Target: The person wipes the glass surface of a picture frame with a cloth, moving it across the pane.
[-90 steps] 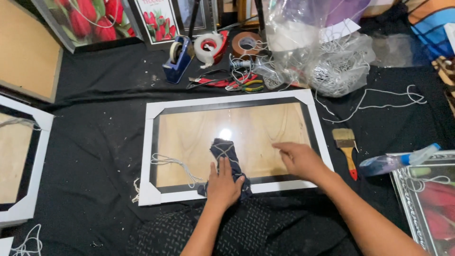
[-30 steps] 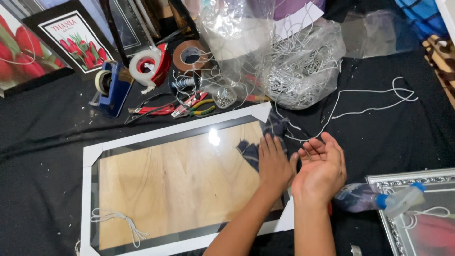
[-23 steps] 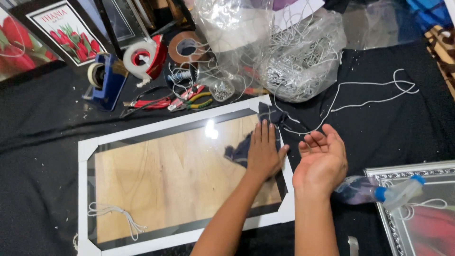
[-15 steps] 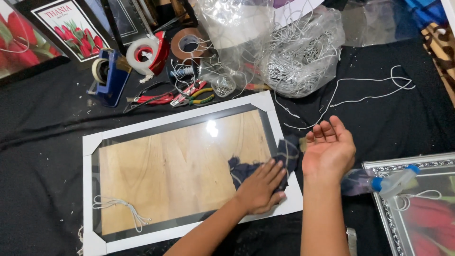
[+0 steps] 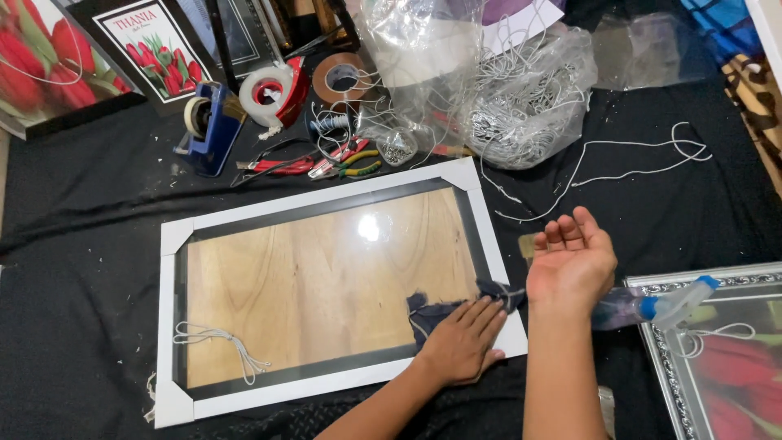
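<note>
— Where's the cloth (image 5: 444, 305)?
— Under my left hand (image 5: 464, 342), pressed flat on the frame (image 5: 326, 195)'s near right corner, poking out past my fingertips.
— And your right hand (image 5: 573, 265)?
— Open, palm up, empty, just right of it.

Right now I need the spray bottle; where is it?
In the head view, the spray bottle lies at the right, just past the right hand, its nozzle over the silver frame.

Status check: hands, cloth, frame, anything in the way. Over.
Left hand flat on the dark cloth, near right corner of the picture frame. Right hand open, palm up, holding nothing. Loose string lies on the glass, far left.
</note>
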